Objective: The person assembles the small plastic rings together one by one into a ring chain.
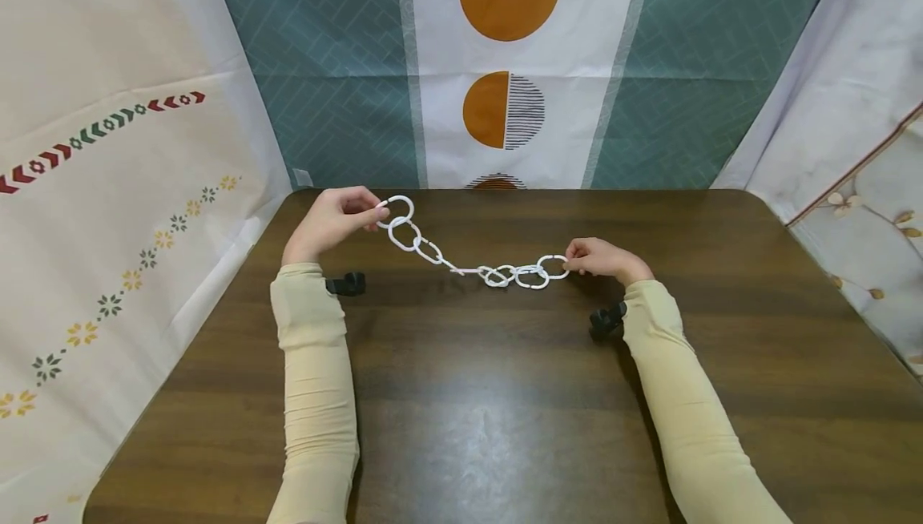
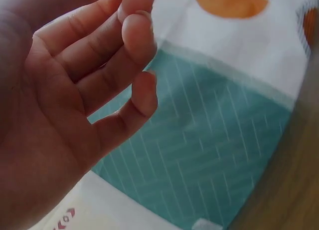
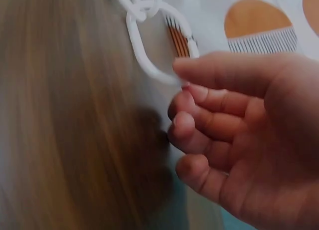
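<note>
A chain of white plastic links (image 1: 427, 250) hangs in a shallow sag between two hands in the head view. At its left end, the left hand (image 1: 335, 215) pinches the raised last link between thumb and fingers. The right hand (image 1: 602, 258) pinches the link at the other end, lower down near the tabletop. Close up in the right wrist view, thumb and forefinger hold the rim of an oval white link (image 3: 142, 53), with more links hooked through it. In the left wrist view the left hand (image 2: 75, 90) shows its curled fingers; the chain is out of sight there.
A dark brown wooden table (image 1: 461, 396) lies under both arms. Behind it hangs a teal and white cloth (image 1: 332, 67) with orange half-circles. Patterned pale cloths flank the table at left (image 1: 130, 211) and right (image 1: 865, 155). A black wrist camera (image 1: 607, 321) sits on the right forearm.
</note>
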Motion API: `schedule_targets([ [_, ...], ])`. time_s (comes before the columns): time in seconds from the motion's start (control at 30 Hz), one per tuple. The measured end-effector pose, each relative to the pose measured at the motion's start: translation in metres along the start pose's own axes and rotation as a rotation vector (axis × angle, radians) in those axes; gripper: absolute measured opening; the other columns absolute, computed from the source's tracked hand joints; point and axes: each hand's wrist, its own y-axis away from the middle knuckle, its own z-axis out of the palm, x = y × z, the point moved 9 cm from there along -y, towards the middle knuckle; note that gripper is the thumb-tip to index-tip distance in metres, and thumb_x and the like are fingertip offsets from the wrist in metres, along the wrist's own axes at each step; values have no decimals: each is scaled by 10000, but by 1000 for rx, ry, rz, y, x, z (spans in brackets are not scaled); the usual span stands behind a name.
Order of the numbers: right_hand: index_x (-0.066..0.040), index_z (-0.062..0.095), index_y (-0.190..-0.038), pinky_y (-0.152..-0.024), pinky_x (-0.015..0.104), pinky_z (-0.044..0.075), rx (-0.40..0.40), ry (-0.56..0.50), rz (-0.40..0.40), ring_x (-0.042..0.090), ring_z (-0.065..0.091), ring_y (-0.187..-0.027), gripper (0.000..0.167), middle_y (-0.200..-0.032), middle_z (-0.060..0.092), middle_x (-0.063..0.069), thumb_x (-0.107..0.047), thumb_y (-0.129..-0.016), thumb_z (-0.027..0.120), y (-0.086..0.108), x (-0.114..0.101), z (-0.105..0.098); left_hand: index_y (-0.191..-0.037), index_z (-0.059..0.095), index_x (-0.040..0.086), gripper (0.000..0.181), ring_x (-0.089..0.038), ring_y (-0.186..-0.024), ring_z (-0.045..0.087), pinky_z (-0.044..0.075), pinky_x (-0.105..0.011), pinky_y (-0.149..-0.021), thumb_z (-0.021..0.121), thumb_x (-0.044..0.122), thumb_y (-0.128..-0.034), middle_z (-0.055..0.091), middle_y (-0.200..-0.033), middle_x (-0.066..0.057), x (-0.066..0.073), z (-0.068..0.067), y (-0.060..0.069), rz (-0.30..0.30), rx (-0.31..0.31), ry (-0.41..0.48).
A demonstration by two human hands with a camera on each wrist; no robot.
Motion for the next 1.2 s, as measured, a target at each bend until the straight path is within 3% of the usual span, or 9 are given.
schedule_targets([
  [0.17,32,507,-958,-546,234,364,-48,17,10,110,481,-629,188,-718,510,10,-133,-936,592,21,15,-18,-949,680,38,241,-102,-720,643,489,-268,-772,697,273,-897,658,-693,50,-24,-2,5,-53,-90,-39],
  [0.43,35,531,-978,-576,243,391,-49,54,23,108,498,-664,164,-763,551,17,-112,-928,585,50,24,-44,-998,668,-12,291,-95,-724,634,494,-339,-804,681,264,-909,703,-803,-87,-48,17,1,-77,-221,-82],
  [0.77,88,544,-991,-593,252,453,-18,-6,-16,56,593,-722,159,-903,701,98,-66,-955,534,69,20,-75,-978,670,9,247,-117,-727,623,488,-368,-793,678,245,-909,701,-863,-168,-44,37,-3,-75,-279,-103],
  [0.87,87,528,-971,-588,244,448,-32,16,1,59,572,-689,152,-889,706,93,-64,-956,524,70,25,-82,-944,680,36,200,-234,-759,641,480,-375,-778,684,232,-905,697,-871,-200,-41,53,-3,-77,-317,-98],
  [1.0,86,499,-941,-571,234,429,-57,49,61,52,577,-650,130,-845,704,69,-43,-950,501,73,41,-87,-927,682,42,183,-394,-820,628,474,-389,-763,684,224,-904,689,-845,-204,-38,83,-4,-54,-416,-71],
  [1.1,94,492,-957,-571,236,435,-94,41,88,47,623,-671,142,-821,693,38,-48,-946,492,72,49,-80,-940,674,8,211,-400,-817,632,480,-370,-763,664,218,-918,694,-793,-148,-44,99,-3,-61,-468,-73],
  [1.2,89,490,-983,-579,241,442,-103,13,98,53,650,-703,160,-801,671,16,-65,-940,497,68,53,-76,-946,663,-23,226,-364,-788,647,474,-328,-753,637,201,-935,703,-767,-117,-50,104,-4,-82,-473,-97],
])
